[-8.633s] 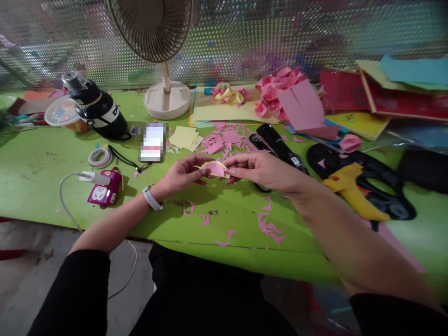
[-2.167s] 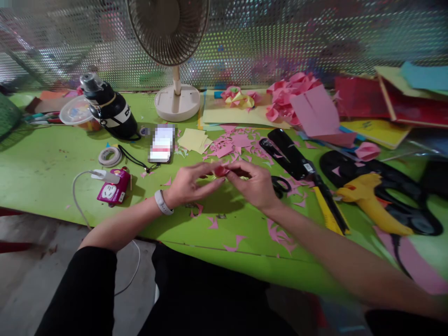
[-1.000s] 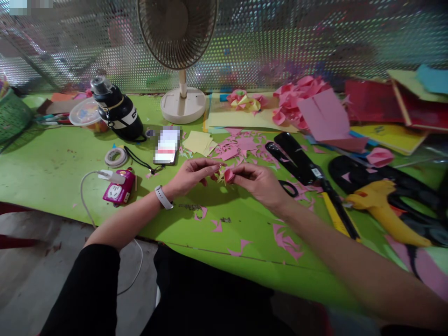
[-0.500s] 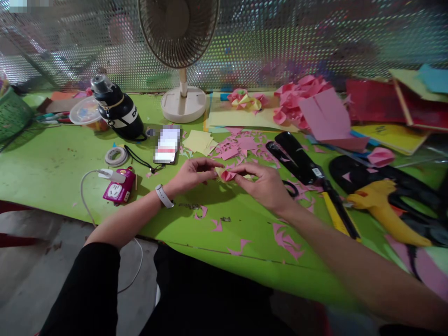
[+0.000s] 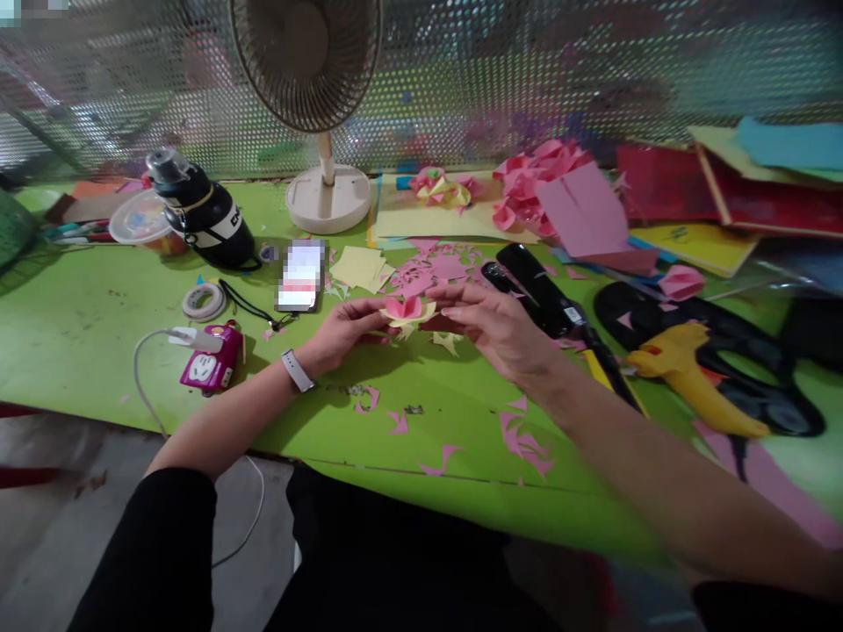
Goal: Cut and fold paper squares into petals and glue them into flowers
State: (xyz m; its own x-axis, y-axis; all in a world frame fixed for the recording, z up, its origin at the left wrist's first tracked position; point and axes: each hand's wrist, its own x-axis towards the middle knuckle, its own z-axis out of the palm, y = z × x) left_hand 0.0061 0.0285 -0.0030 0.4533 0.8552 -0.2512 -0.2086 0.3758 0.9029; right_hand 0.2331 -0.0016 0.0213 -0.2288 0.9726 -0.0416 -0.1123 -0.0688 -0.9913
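A small paper flower (image 5: 405, 309), pink in the middle with yellow outer petals, is held above the green table (image 5: 263, 421). My left hand (image 5: 346, 329) pinches its left side between thumb and fingers. At the flower's right edge is my right hand (image 5: 491, 325), its fingers stretched out and a little apart; whether a fingertip touches a petal I cannot tell. Just below and to the right lies a yellow paper cutout (image 5: 446, 341). Behind the hands are yellow paper squares (image 5: 359, 267) and many pink scraps (image 5: 440, 265).
A phone (image 5: 300, 275), a tape roll (image 5: 204, 301), a purple plug adapter (image 5: 212, 358) and a black bottle (image 5: 204, 215) stand left. The fan (image 5: 327, 200) is behind. To the right lie a black stapler-like tool (image 5: 536, 285), a yellow glue gun (image 5: 698, 373) and pink paper flowers (image 5: 540, 175).
The flower has turned upright, showing its pink centre above yellow petals. My right hand has loosened from its pinch, with its fingers now extended. The whole view has shifted slightly.
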